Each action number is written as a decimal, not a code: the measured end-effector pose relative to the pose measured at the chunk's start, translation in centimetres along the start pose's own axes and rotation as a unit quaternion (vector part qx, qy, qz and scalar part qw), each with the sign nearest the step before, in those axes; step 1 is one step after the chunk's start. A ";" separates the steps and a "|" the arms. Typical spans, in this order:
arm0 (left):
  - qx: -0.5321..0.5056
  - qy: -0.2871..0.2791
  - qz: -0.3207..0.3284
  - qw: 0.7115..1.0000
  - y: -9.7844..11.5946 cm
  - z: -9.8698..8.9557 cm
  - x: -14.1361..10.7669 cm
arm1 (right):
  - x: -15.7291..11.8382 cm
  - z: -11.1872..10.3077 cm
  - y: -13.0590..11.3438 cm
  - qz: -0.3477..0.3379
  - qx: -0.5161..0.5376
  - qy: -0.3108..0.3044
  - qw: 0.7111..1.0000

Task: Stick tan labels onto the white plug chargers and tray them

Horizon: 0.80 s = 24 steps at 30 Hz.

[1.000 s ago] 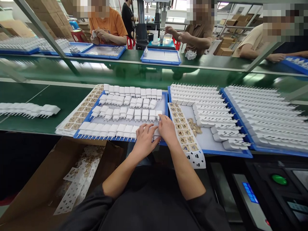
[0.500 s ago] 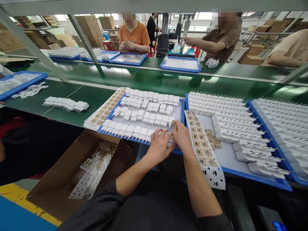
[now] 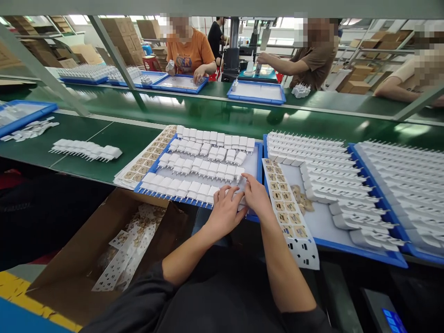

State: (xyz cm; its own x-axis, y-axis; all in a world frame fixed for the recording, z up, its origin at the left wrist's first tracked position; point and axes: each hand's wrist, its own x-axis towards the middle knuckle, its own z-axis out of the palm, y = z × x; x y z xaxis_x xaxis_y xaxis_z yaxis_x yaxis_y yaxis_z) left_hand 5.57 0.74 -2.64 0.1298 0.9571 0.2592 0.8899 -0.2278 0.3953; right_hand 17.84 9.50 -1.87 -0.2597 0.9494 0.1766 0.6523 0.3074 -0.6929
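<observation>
White adapters (image 3: 183, 188) fill a blue tray (image 3: 259, 161) in rows; the left hand (image 3: 225, 213) bends its fingers over the near row's right end, the right hand's (image 3: 258, 198) curl alongside, any grasp hidden; a sticker sheet (image 3: 285, 196) follows.

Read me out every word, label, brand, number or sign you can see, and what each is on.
No text reads with certainty.
Orange shirt: large letters, too blurred to spell out.
Tan shirt, far right: faint marks, too blurred.
Blue display, lower right: too small.
Sticker sheets: prints too small.
White plugs: none legible.
</observation>
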 end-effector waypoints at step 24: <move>-0.037 -0.106 0.223 0.968 7.1 2.4 0.3 | -17.7 -10.0 8.1 -0.015 -0.128 0.117 0.985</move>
State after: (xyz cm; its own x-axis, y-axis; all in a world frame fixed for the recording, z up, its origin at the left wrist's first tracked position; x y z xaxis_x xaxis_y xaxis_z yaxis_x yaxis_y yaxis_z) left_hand 13.01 -0.17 -1.86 0.5883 0.7738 0.2349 0.6920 -0.6320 0.3490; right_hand 34.86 -4.14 -3.61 -0.1300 0.9193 0.3714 0.8130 0.3132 -0.4908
